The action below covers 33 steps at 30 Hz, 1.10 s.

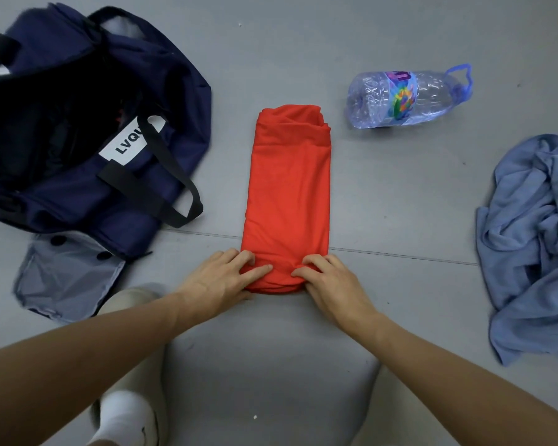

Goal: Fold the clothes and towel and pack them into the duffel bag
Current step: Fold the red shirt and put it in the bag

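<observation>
On the floor [400, 194], far left: navy duffel bag [78, 130] gapes open | centre: left hand [221, 280] grips the near end of the long folded red garment [287, 194], right hand [331, 283] pinching the same end | right: blue towel [535, 239] lies crumpled, well apart | risk: uneven pull from either hand could skew the fold, loosening layers.

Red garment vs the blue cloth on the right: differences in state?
The red garment is folded into a long flat strip; the blue cloth is a crumpled heap. The left hand and right hand hold the red garment's near end; nothing touches the blue cloth. Shared: both lie on the grey floor, outside the duffel bag.
</observation>
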{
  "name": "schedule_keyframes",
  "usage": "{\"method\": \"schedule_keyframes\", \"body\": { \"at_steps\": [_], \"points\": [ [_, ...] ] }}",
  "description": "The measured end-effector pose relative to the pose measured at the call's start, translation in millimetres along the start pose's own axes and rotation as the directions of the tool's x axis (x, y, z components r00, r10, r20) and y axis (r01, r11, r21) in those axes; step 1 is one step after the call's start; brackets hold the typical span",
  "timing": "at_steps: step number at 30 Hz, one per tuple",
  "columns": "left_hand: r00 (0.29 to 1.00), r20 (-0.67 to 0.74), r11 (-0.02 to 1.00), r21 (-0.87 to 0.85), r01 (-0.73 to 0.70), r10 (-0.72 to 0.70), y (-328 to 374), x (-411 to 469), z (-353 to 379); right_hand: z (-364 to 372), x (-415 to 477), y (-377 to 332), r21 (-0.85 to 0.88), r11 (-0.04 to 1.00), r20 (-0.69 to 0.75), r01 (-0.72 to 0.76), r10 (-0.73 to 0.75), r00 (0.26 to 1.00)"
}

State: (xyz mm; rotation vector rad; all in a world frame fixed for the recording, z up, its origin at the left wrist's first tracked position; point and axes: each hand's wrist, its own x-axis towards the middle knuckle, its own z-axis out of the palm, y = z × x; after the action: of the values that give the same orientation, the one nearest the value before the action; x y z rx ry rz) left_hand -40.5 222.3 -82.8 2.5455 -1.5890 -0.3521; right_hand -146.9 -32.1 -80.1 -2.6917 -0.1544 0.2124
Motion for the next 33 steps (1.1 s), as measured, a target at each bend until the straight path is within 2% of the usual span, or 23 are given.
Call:
{"method": "schedule_keyframes", "body": {
  "at_steps": [4,6,8,9,11,13,15,19,21,23,25,27,28,29,30,31,32,33],
  "points": [
    [0.996,-0.038,0.995,0.057,-0.078,0.08,8,2,-2,-2,-4,-2,0.07,0.997,0.054,-0.023,0.019,0.998],
    [0.997,-0.045,0.998,-0.015,-0.061,0.06,12,3,-6,-7,-4,-3,0.156,0.985,0.148,-0.068,0.045,0.988],
    [0.999,-0.027,0.977,-0.211,0.016,-0.022,17,4,-16,-15,1,-2,0.339,0.909,0.294,-0.244,0.144,0.945],
    [0.993,0.01,0.931,-0.347,0.113,-0.116,20,5,-23,-22,5,-2,0.461,0.81,0.375,-0.364,0.194,0.906],
    [0.926,0.155,0.744,-0.555,0.371,-0.345,24,10,-38,-37,14,0,0.646,0.563,0.48,-0.516,0.227,0.848],
    [0.854,0.271,0.595,-0.624,0.507,-0.443,18,19,-44,-50,21,1,0.683,0.39,0.558,-0.617,0.266,0.786],
    [0.815,0.344,0.478,-0.677,0.559,-0.466,8,30,-44,-57,26,2,0.672,0.317,0.593,-0.669,0.309,0.743],
    [0.763,0.405,0.341,-0.718,0.606,-0.503,-6,52,-36,-58,33,6,0.681,0.312,0.529,-0.662,0.415,0.74],
    [0.76,0.399,0.329,-0.726,0.604,-0.513,-7,58,-32,-54,33,6,0.709,0.347,0.454,-0.614,0.443,0.774],
    [0.758,0.396,0.31,-0.739,0.598,-0.518,-6,58,-29,-44,30,9,0.692,0.44,0.353,-0.572,0.485,0.8],
    [0.758,0.397,0.286,-0.755,0.59,-0.518,-5,54,-28,-34,27,10,0.646,0.489,0.282,-0.587,0.561,0.778],
    [0.766,0.362,0.352,-0.729,0.588,-0.531,-5,49,-25,-33,25,3,0.614,0.528,0.185,-0.587,0.626,0.757],
    [0.767,0.334,0.4,-0.701,0.59,-0.548,-4,47,-25,-34,23,-1,0.58,0.592,0.088,-0.56,0.637,0.766],
    [0.759,0.299,0.445,-0.664,0.601,-0.578,-3,46,-25,-35,20,-3,0.512,0.707,-0.046,-0.488,0.59,0.806],
    [0.752,0.247,0.487,-0.632,0.603,-0.611,-3,45,-26,-37,18,-6,0.397,0.841,-0.18,-0.368,0.464,0.867],
    [0.764,0.16,0.56,-0.59,0.581,-0.625,-1,44,-28,-38,16,-9,0.236,0.946,-0.25,-0.221,0.279,0.927],
    [0.806,0.029,0.678,-0.523,0.516,-0.591,0,43,-30,-35,14,-10,0.067,0.995,-0.233,-0.07,0.083,0.969],
    [0.864,-0.117,0.813,-0.419,0.405,-0.49,0,41,-31,-28,11,-10,-0.07,0.996,-0.154,0.055,-0.066,0.986]
  ]
}}
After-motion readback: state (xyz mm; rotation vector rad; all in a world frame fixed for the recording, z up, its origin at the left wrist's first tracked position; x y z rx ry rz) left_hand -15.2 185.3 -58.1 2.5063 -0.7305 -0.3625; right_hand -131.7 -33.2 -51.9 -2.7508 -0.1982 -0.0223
